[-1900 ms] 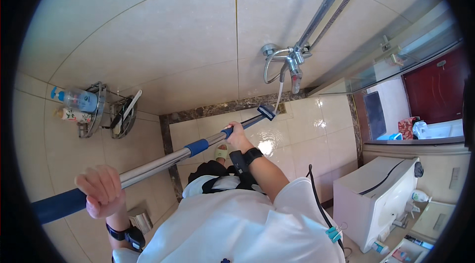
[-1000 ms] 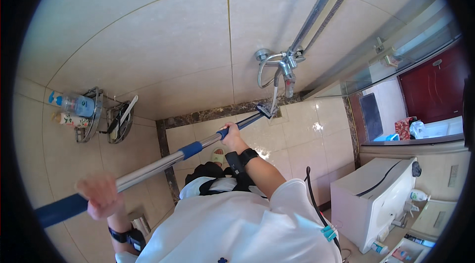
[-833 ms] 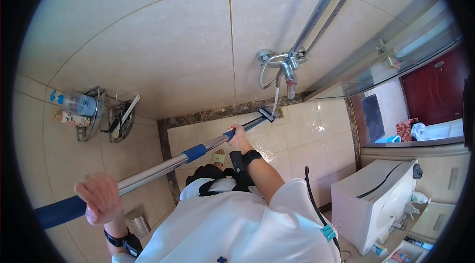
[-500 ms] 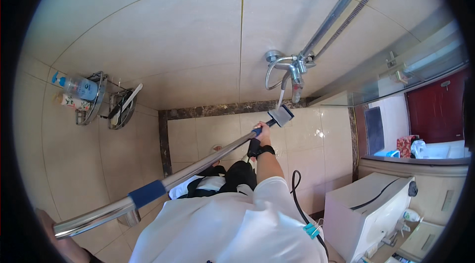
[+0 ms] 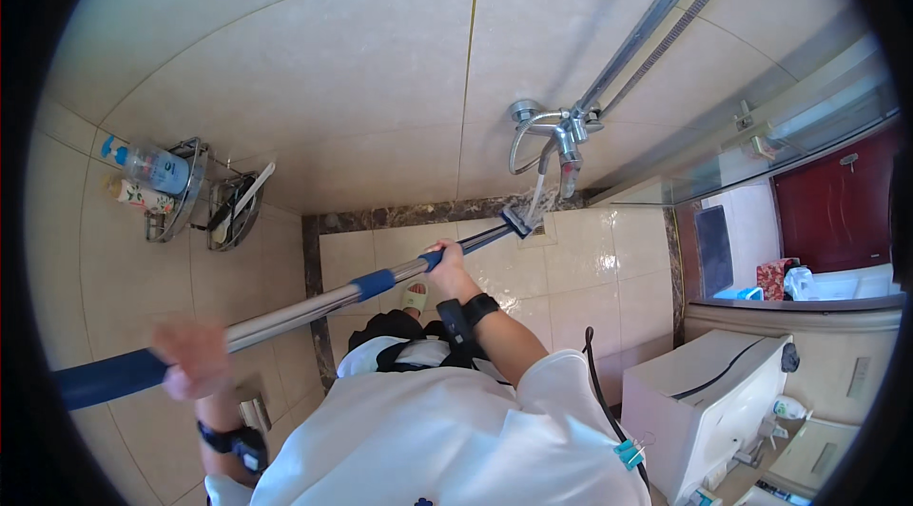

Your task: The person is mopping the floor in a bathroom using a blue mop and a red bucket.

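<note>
One long-handled mop (image 5: 295, 316), seen from above, slants across a tiled shower area. The left hand (image 5: 190, 354), blurred, is closed around its shaft beside the dark-blue end grip; the right hand (image 5: 449, 270) is wrapped around the lower shaft. The mop head (image 5: 516, 222) is beside the floor drain (image 5: 540, 232), and water from the single tap (image 5: 569, 137) splashes at it. Two wire racks fill the left corner. The first rack (image 5: 200, 178) holds two containers: a pump bottle (image 5: 164, 170) with blue contents and a flower-patterned bottle (image 5: 145, 196). The second rack (image 5: 255, 219) holds a white-handled tool (image 5: 251, 192) and a dark item. Pale marking on the pump bottle is too small to read. One white bottle (image 5: 787, 408) stands by the sink (image 5: 747, 401), right.
</note>
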{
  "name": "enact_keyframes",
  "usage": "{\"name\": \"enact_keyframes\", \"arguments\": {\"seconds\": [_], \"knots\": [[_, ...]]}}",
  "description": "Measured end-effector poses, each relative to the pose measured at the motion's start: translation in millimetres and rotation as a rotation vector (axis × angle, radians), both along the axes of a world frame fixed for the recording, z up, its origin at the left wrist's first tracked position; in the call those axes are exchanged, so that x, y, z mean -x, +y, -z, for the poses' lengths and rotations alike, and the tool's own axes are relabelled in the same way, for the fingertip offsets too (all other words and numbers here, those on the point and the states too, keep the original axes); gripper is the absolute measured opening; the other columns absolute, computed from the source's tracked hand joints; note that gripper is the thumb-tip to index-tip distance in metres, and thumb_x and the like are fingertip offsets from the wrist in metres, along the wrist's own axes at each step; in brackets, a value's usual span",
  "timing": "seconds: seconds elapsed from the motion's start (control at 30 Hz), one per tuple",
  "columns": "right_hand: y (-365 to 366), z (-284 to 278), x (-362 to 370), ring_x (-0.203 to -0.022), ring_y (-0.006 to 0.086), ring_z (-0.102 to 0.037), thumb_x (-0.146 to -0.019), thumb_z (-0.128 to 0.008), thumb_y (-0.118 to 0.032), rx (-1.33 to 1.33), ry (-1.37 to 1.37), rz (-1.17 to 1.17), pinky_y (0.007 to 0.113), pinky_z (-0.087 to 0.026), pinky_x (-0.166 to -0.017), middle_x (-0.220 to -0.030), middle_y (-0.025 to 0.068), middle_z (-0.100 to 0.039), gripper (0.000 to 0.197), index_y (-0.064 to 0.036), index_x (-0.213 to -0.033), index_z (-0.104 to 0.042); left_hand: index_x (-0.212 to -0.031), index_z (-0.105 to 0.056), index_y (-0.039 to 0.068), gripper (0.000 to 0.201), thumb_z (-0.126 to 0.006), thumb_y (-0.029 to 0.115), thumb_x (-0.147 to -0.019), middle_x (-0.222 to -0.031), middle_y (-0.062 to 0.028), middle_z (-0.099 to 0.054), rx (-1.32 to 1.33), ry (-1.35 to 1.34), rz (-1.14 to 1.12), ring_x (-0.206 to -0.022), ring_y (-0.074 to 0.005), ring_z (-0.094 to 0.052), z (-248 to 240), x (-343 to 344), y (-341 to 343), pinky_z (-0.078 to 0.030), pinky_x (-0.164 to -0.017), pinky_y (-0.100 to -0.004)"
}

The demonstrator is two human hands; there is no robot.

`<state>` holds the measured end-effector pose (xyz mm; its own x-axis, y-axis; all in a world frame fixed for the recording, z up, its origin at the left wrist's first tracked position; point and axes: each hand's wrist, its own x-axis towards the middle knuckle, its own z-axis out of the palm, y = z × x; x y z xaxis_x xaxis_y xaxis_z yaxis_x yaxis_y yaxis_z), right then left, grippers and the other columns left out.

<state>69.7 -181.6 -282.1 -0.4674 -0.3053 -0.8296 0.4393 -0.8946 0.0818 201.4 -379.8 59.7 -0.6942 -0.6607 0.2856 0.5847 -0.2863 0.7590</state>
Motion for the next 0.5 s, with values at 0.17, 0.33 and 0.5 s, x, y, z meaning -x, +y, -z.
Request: {"name": "enact_keyframes", "arguments": {"seconds": [0.17,0.33,0.5], "knots": [[5,-29,0,-0.039,0.0142,-0.033,-0.064,-0.038,-0.009,-0.033,0.007,-0.07,0.028,-0.032,-0.042,-0.041,0.0006,-0.032,0.015,-0.0099,-0.051,-0.031,-0.063,-0.041,0.008,0.019,-0.051,0.023,-0.066,-0.076,-0.0028,-0.05,0.238,0.254,1.013,-0.074,-0.0103,-0.044,8,21,-6,-0.035,-0.062,-0.0243],[44,-6,6,-0.037,0.0131,-0.032,-0.065,-0.039,-0.008,-0.106,0.004,-0.048,0.025,-0.031,-0.039,-0.041,0.0001,-0.033,0.016,-0.0102,-0.051,-0.031,-0.069,-0.049,0.003,0.013,-0.054,0.014,-0.064,-0.055,-0.0065,-0.051,0.339,0.244,0.633,-0.048,-0.0131,-0.05,-26,10,12,-0.04,-0.046,-0.0232],[83,36,18,-0.039,0.0127,-0.033,-0.07,-0.039,-0.008,0.022,0.082,0.08,0.025,-0.031,-0.04,-0.044,-0.0002,-0.033,0.017,-0.0102,-0.054,-0.034,-0.116,-0.019,-0.002,0.058,-0.041,0.029,-0.072,-0.122,-0.0194,-0.018,0.495,0.234,0.676,-0.115,-0.0305,-0.016,-96,-70,-66,-0.016,-0.091,-0.0397]]}}
